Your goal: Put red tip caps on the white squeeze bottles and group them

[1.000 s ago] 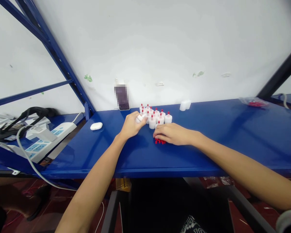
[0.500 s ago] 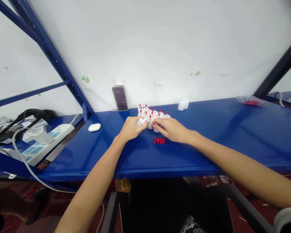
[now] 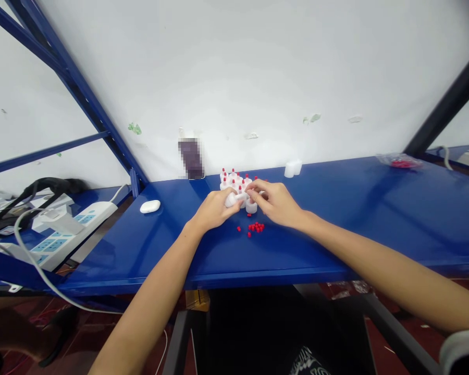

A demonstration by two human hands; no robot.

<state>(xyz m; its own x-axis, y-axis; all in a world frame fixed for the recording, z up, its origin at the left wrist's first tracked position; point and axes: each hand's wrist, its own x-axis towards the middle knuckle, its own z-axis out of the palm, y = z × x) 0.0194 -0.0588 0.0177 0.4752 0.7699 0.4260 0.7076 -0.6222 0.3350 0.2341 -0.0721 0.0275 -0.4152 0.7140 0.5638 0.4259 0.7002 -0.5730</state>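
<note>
My left hand (image 3: 214,208) is wrapped round a white bottle (image 3: 232,199), tilted with its nozzle pointing right. The fingers of my right hand (image 3: 275,202) are pinched together at the nozzle's tip; whatever they hold is hidden. Behind both hands stand several white bottles with red tips (image 3: 233,176), close together and partly covered by my hands. A white bottle (image 3: 251,207) stands just below my right fingers. Small red caps (image 3: 257,227) lie in a loose pile on the blue table (image 3: 297,250), with a few apart from it.
A white case (image 3: 150,207) lies at the left and a blurred phone (image 3: 192,159) leans on the wall. Two white containers (image 3: 293,168) stand at the back. A bag with red pieces (image 3: 402,162) is far right. Power strips (image 3: 62,237) and cables lie at the left.
The bottle in my left hand now points right, its nozzle at my right fingers, which have moved slightly up from the standing bottles. A few red caps now lie apart from the pile.
</note>
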